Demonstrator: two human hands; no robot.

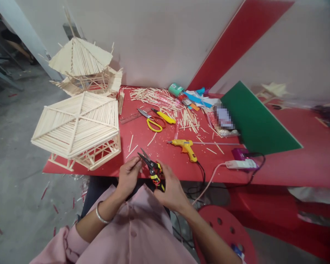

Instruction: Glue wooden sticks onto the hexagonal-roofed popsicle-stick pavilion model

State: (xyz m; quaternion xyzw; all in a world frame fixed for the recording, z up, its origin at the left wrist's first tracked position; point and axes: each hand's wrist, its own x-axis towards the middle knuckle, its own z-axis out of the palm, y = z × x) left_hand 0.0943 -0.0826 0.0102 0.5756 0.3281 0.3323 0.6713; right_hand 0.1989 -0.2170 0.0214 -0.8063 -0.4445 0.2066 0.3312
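Observation:
My right hand (172,189) is closed round a pair of snips (154,171) with black and yellow-green handles. The blades are parted and point up and to the left, over the table's front edge. Just left of the blades, my left hand (129,175) has its fingers pinched together. What lies between those fingertips is too small to make out. Several loose thin wooden sticks (131,143) lie on the red table beyond my hands. To the left stands a six-sided stick model (78,124) with a flat roof on a lattice base.
Behind it rises a pagoda-like stick model (79,60). Yellow-handled scissors (154,125), a yellow utility knife (167,116), stick piles (151,96) and a yellow glue gun (185,146) lie on the table (159,141). A green board (260,121), power strip (240,164) and red stool (222,227) are right.

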